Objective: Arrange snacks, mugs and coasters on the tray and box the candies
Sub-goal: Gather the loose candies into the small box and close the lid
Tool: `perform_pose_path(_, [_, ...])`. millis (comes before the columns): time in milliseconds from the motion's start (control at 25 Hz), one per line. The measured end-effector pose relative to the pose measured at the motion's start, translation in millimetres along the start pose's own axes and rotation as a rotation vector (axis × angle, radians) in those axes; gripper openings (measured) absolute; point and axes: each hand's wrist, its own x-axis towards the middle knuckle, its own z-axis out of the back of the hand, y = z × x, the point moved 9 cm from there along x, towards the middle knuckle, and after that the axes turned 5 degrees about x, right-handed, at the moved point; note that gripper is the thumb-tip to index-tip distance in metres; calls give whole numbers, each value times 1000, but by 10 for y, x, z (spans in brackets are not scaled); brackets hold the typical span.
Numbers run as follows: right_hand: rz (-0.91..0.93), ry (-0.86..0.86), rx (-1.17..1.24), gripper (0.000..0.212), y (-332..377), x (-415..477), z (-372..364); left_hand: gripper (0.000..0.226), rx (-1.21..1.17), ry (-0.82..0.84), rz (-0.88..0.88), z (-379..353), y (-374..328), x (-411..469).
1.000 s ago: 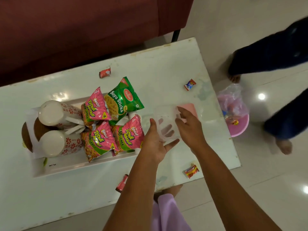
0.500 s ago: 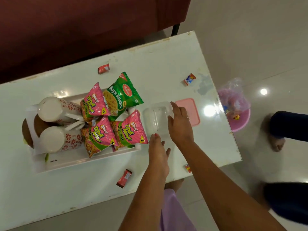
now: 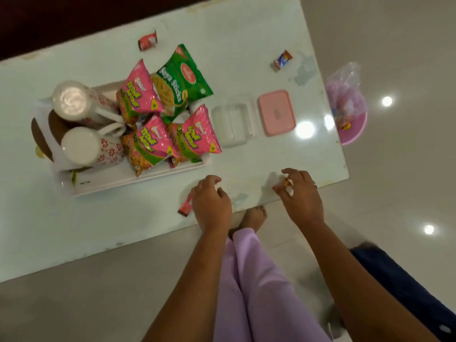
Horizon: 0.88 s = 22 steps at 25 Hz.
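A white tray [image 3: 138, 182] on the left of the table holds two floral mugs [image 3: 93, 146] lying on their sides, brown coasters [image 3: 42, 139], three pink snack packs [image 3: 195, 133] and a green pack [image 3: 182, 80]. Right of it stand an empty clear box [image 3: 232, 124] and its pink lid [image 3: 276, 112]. My right hand [image 3: 301, 198], near the front edge, pinches a yellow-red candy [image 3: 286, 182] in its fingertips. My left hand [image 3: 212, 203] hovers with bent fingers beside a red candy [image 3: 185, 206] on the table. Another red candy [image 3: 147, 40] and a blue-red candy [image 3: 282, 60] lie at the far side.
The table's front edge [image 3: 148, 240] runs just below my hands. A pink bowl with a plastic bag [image 3: 350, 114] sits on the floor off the right edge. Another person's dark trouser leg [image 3: 399, 280] is at the lower right. My foot [image 3: 254, 215] shows under the table edge.
Both hands left the clear box and drew back to the near edge. My right hand took hold of the yellow-red candy; my left hand moved down beside the red candy.
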Motion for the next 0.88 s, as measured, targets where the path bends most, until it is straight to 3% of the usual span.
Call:
perform_pose_path(200, [-25,46,-39,45,-27,-115,-278,38,258,-100,-17,194,412,-88])
perform_pose_path(400, [-32,35,-94,30,16,-68,-318,37,291,92,70,11,726,-35])
perform_pose_path(560, [50,20,-106,20,169,9,-221,36,341,111,-13,-5,744,26])
perform_pose_path(760, [245,-196,113,21,953,276,176,36,344,182,-94,-53,654,29])
perform_pose_path(880, [381,-133,98,24,1419,516,175,25,195,240,-111,-51,454,51])
